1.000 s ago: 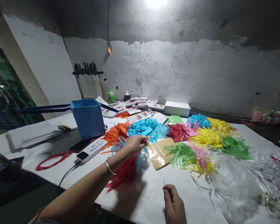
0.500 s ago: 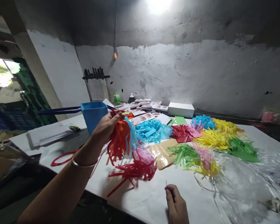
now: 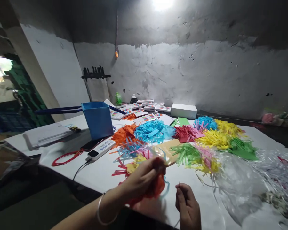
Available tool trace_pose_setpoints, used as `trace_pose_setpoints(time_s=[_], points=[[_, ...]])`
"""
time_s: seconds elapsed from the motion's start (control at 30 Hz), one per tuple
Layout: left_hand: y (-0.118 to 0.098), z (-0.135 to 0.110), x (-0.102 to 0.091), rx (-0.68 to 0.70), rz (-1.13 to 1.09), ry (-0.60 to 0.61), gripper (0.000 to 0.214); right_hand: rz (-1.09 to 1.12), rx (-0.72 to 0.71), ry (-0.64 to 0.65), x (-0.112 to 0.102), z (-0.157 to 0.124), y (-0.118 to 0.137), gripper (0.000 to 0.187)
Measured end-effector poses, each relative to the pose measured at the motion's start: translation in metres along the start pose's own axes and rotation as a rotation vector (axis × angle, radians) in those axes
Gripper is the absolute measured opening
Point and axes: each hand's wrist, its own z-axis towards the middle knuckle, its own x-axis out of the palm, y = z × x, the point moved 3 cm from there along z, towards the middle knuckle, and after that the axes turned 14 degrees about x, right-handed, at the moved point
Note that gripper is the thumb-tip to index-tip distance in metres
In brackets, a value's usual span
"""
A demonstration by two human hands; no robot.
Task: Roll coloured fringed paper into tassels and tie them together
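My left hand [image 3: 148, 174], with a bangle at the wrist, is closed on the gathered top of a fringed paper tassel [image 3: 158, 188]. Its red and orange strips hang below my fingers, partly hidden by the hand, and a light blue strip curls out at the right. Just to the right, my right hand [image 3: 188, 204] pinches a thin needle [image 3: 180, 181] pointing up. The two hands are close but apart. Behind my left hand lie loose light blue fringes [image 3: 129, 148] and a yellow fringed piece [image 3: 132, 166].
Fringe piles spread over the white table: orange [image 3: 125, 134], blue [image 3: 150, 130], yellow [image 3: 214, 139], green [image 3: 187, 154]. A blue bin [image 3: 98, 121], a phone [image 3: 92, 144] and a white power bank [image 3: 102, 149] stand left. Clear plastic [image 3: 240, 179] covers the right side.
My left hand has come down and right with the tassel, from in front of the blue bin to beside my right hand. The phone and power bank now show. My right hand has shifted slightly right.
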Motion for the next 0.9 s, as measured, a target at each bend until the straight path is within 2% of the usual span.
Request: trace_pose_setpoints(time_s=[0.07,0.2,0.33,0.43,0.53,0.6,0.67,0.8,0.9], points=[[0.013,-0.006,0.022,-0.017,-0.011,0.015,0.033,-0.040,-0.057,-0.049,-0.010,-0.016,0.014,0.038],[0.029,-0.013,0.061,-0.021,-0.009,0.146,0.029,-0.171,-0.177,-0.084,-0.025,-0.034,0.045,0.031],[0.034,-0.017,0.088,0.010,0.037,0.288,0.025,-0.316,-0.355,0.003,-0.034,-0.030,0.066,0.020],[0.036,-0.019,0.099,0.011,-0.019,0.339,0.022,-0.364,-0.470,0.063,-0.039,-0.027,0.070,0.018],[0.043,-0.022,0.102,-0.105,-0.194,0.322,0.022,-0.351,-0.355,0.033,-0.047,-0.026,0.058,0.016],[0.049,-0.023,0.100,-0.193,-0.368,0.242,0.020,-0.285,-0.194,-0.033,-0.054,-0.025,0.046,0.018],[0.054,-0.023,0.098,-0.206,-0.476,0.163,0.024,-0.194,-0.071,-0.068,-0.059,-0.024,0.035,0.023],[0.057,-0.023,0.095,-0.159,-0.421,0.072,0.040,-0.084,0.019,-0.072,-0.062,-0.024,0.027,0.032],[0.059,-0.023,0.094,-0.225,-0.460,-0.006,0.041,-0.101,0.035,-0.111,-0.063,-0.030,0.029,0.032]])
